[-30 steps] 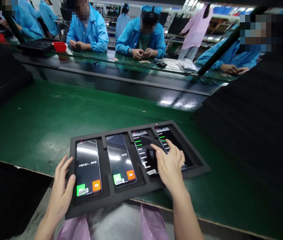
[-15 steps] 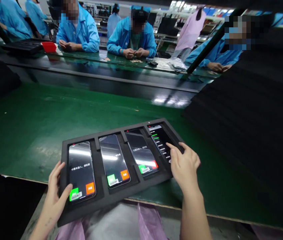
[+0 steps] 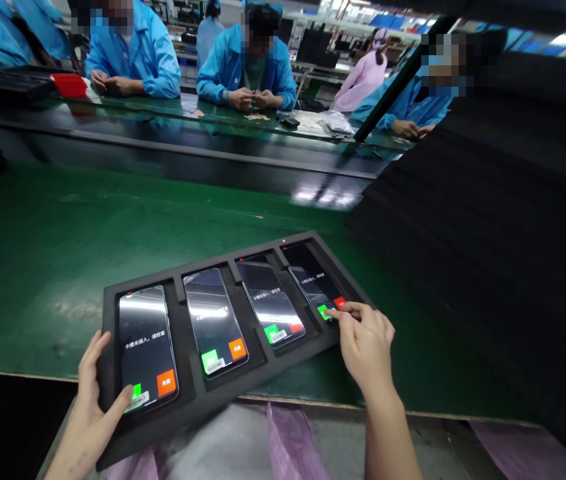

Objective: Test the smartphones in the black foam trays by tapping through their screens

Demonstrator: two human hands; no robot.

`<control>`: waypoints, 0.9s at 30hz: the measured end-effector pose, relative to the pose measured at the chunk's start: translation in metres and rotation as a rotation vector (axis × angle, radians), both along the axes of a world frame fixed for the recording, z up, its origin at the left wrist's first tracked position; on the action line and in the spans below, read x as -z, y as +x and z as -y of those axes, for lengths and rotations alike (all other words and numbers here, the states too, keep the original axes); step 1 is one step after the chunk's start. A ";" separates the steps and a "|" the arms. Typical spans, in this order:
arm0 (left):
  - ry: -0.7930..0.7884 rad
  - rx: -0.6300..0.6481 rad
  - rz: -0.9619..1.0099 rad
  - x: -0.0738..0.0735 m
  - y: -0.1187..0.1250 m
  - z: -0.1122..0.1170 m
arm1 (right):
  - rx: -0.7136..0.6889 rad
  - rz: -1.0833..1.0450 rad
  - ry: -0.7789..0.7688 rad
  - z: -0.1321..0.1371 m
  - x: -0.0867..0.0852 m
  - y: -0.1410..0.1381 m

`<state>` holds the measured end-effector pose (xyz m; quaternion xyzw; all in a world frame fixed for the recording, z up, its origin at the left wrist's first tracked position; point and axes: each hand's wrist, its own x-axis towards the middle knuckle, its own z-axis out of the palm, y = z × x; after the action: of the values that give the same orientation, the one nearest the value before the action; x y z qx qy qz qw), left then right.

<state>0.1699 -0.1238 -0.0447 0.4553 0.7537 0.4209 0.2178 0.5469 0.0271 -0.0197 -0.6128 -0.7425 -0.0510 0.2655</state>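
Observation:
A black tray with several phone-shaped recesses lies tilted over the table's near edge. My left hand grips its left end, fingers along the outer side, thumb over the lower corner of the leftmost phone. Two middle phones, the second and the third, lie face up with lit screens. At the right end, my right hand holds nothing; its index fingertip is at the green square on the rightmost phone. Each screen shows white text above green and red or orange squares.
The green table extends around the tray. Beyond it runs a dark conveyor-like strip. Co-workers in blue sit opposite, near a red bin and a black tray. A black partition stands on the right.
The rightmost phone's screen went from a list to white text with green and red squares. My right index finger moved down to its green square. The whole view shifted slightly.

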 end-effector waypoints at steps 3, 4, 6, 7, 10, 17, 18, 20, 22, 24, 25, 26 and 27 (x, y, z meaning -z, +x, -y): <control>0.026 -0.015 -0.021 0.003 0.000 0.000 | 0.027 -0.046 0.022 0.002 0.001 -0.004; 0.034 -0.018 -0.026 0.003 0.000 0.000 | 0.019 -0.071 0.052 0.004 0.001 -0.007; 0.038 -0.016 -0.033 0.004 0.000 -0.001 | -0.069 -0.106 0.087 0.009 -0.001 -0.017; 0.033 -0.013 -0.033 0.004 -0.001 -0.001 | -0.144 -0.113 0.080 0.013 -0.002 -0.023; 0.012 0.006 -0.018 0.005 -0.005 0.000 | -0.352 -0.091 -0.014 0.023 -0.004 -0.041; 0.050 -0.028 0.014 -0.002 0.003 -0.003 | -0.413 -0.036 -0.110 0.033 -0.011 -0.068; 0.049 -0.025 0.026 -0.003 0.004 -0.003 | -0.444 -0.040 -0.105 0.036 -0.012 -0.074; 0.043 -0.008 0.051 -0.004 0.005 -0.004 | -0.559 -0.048 -0.124 0.042 -0.015 -0.090; 0.055 -0.016 0.075 -0.003 0.006 -0.004 | -0.691 -0.044 -0.143 0.049 -0.017 -0.108; 0.081 -0.035 0.105 -0.002 0.006 -0.004 | -0.770 -0.034 -0.142 0.053 -0.018 -0.122; 0.091 -0.044 0.132 -0.002 0.006 -0.004 | -0.786 -0.032 -0.134 0.054 -0.019 -0.126; 0.096 -0.048 0.174 -0.002 0.006 -0.004 | -0.793 -0.034 -0.129 0.053 -0.019 -0.129; 0.095 -0.049 0.228 -0.002 0.005 -0.004 | -0.799 -0.034 -0.129 0.051 -0.019 -0.129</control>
<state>0.1754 -0.1197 -0.0426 0.3956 0.7143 0.5103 0.2700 0.4180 -0.0240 -0.0011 -0.2924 -0.9194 0.1131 0.2374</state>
